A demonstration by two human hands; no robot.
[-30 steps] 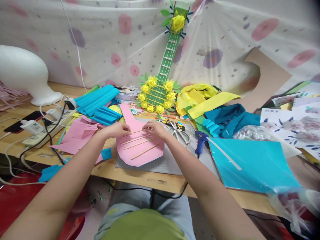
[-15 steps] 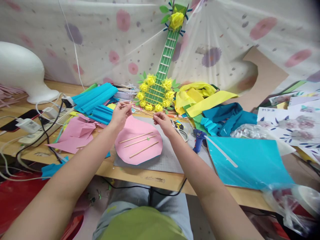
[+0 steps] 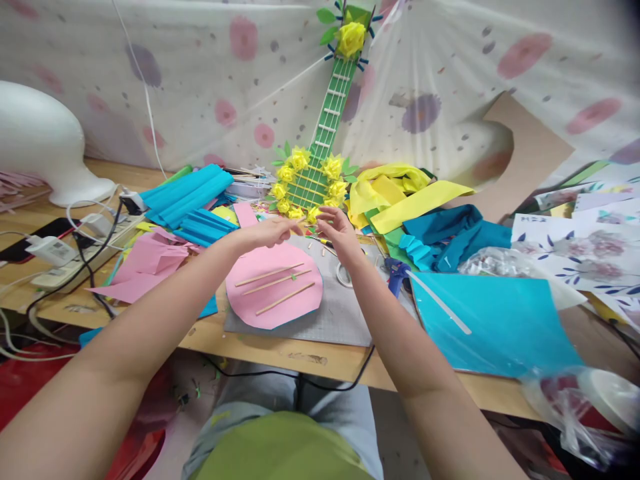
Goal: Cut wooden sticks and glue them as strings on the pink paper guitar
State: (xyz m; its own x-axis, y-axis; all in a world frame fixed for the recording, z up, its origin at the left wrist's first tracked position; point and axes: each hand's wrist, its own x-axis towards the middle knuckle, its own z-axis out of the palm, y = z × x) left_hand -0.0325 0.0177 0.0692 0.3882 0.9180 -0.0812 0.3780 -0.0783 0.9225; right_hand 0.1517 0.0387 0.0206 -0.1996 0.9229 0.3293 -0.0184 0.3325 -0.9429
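My left hand (image 3: 276,233) hovers over the top of a pink paper guitar shape (image 3: 240,303). Its fingers stretch to the right, and I see nothing in them. Close beside it, my right hand (image 3: 340,235) is raised above the back of the grey cutting mat (image 3: 345,320), fingers curved and apart. Several thin wooden sticks (image 3: 280,277) lie slanted across the pink shape, with a small green scrap by the middle one. A roll of tape (image 3: 344,275) is partly hidden by my right wrist. Behind my hands stands a green paper guitar (image 3: 327,130) trimmed with yellow flowers.
A blue glue gun (image 3: 397,275) and a blue sheet (image 3: 495,327) lie right. Yellow crepe paper (image 3: 425,203) sits behind them. On the left are pink paper (image 3: 145,267), blue crepe paper (image 3: 187,197), a power strip (image 3: 85,257) with cables and a white foam head (image 3: 40,140).
My hands have moved closer together, the left one rightward and lower. The thin stick seen between them before no longer shows. Their fingers have loosened.
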